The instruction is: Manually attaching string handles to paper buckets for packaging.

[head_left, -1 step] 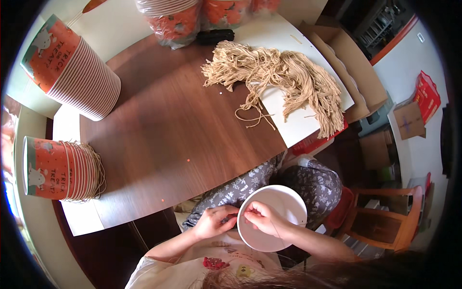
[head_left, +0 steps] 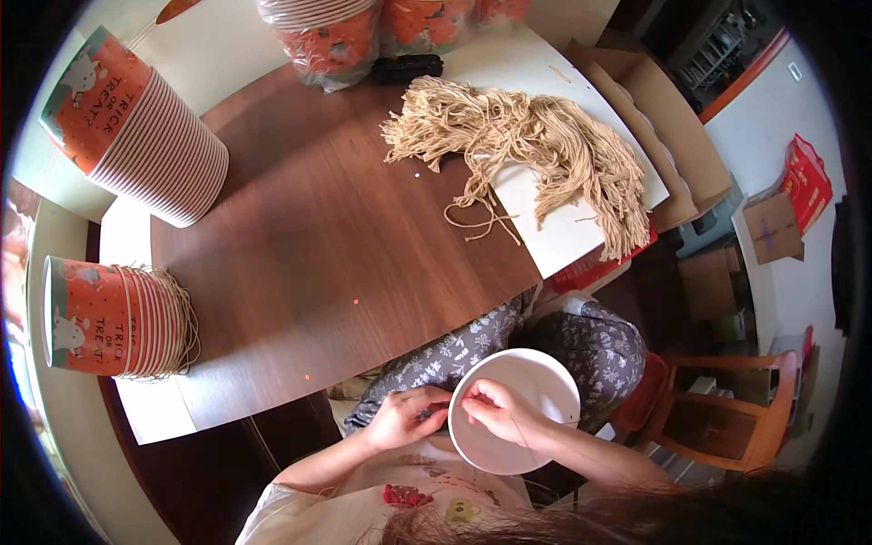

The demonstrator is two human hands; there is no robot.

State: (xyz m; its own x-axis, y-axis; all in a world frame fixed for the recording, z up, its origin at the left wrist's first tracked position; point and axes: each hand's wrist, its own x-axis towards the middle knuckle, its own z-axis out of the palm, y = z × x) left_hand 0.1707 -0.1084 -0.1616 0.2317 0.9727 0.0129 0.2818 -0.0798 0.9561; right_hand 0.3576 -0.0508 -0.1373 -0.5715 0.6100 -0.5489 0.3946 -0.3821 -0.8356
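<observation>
A white-lined paper bucket (head_left: 554,400) rests in my lap, its open mouth facing up. My right hand (head_left: 498,409) reaches into it, fingertips pinched together against the inner wall by the left rim. What they pinch is hidden. Outside that same rim is my left hand (head_left: 409,420), its fingers curled toward the bucket wall; anything between them is too small to make out. A thin cord (head_left: 521,434) shows beside my right wrist inside the bucket, and a bit of cord appears at the right rim.
A heap of beige cords (head_left: 545,145) lies at the table's far right. Orange bucket stacks (head_left: 154,127) lie at the left, the nearer stack (head_left: 136,322) with cord handles. Wrapped buckets (head_left: 327,41) and a black object (head_left: 407,68) sit at the back. A wooden chair (head_left: 718,409) stands right.
</observation>
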